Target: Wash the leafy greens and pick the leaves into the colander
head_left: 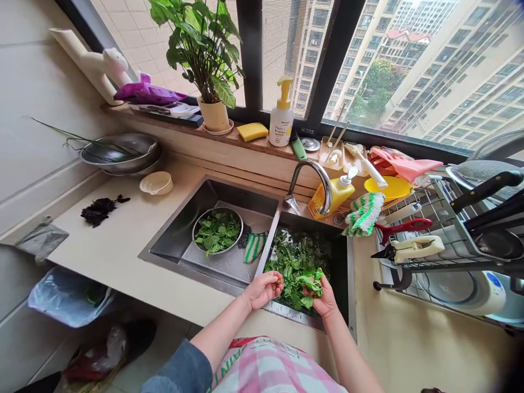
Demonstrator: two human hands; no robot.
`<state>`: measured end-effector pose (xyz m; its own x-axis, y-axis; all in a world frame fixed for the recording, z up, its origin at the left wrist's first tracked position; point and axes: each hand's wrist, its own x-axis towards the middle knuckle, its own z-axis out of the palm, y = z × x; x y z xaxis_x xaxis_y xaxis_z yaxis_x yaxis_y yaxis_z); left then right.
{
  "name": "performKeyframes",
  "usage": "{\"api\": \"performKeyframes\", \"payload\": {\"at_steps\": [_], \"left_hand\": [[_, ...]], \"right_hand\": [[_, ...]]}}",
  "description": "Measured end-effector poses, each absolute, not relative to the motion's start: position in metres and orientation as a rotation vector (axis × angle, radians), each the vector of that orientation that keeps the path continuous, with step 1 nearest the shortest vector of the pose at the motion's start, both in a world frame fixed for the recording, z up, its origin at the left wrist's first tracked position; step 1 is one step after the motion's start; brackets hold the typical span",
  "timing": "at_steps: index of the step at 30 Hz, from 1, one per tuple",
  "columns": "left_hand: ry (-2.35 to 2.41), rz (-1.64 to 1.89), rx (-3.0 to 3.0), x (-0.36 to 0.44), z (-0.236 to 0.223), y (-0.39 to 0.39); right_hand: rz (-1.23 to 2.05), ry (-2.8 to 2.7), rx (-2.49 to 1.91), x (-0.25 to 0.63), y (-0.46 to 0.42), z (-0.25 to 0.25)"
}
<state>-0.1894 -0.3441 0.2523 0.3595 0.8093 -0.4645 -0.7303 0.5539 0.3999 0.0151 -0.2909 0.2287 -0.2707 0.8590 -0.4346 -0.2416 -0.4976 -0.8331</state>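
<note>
My right hand [325, 299] is closed around a bunch of leafy greens [311, 285] over the front of the right sink basin. My left hand [264, 290] is at the basin's front left edge, its fingers pinched together; a tiny greenish bit shows at the fingertips, too small to name. Below both hands, loose leafy greens [292, 259] lie in water in the right basin [341, 262]. In the left basin [172, 248] stands a round metal bowl [241, 236] with more picked leaves [216, 229]. A green-and-white striped cloth [255, 247] lies beside that bowl.
A curved faucet [323, 177] rises behind the right basin, near a yellow bottle [338, 194]. The dish rack [434, 262] at right holds a black-handled knife [487, 191] and scissors [413, 249]. At left are a wok [118, 153], a cream bowl [156, 183] and a lined bin [69, 297].
</note>
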Motion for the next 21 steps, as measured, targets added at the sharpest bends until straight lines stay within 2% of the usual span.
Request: {"api": "performKeyframes", "payload": {"at_steps": [3,9,14,17,21], "left_hand": [[0.782,0.959,0.243,-0.181,0.253,-0.340],[1.087,0.901,0.624,-0.160,0.248,-0.335],[1.113,0.878,0.882,-0.147,0.244,-0.332],[1.126,0.851,0.902,-0.144,0.243,-0.331],[1.144,0.837,0.809,-0.141,0.244,-0.331]], "right_hand": [[1.919,-0.586,-1.161,0.012,-0.294,0.228],[2.025,-0.561,-1.031,0.005,-0.300,0.227],[2.177,-0.139,-0.828,0.005,-0.301,0.217],[2.268,0.089,-0.643,0.006,-0.299,0.212],[2.302,0.130,-0.632,0.004,-0.297,0.211]]}}
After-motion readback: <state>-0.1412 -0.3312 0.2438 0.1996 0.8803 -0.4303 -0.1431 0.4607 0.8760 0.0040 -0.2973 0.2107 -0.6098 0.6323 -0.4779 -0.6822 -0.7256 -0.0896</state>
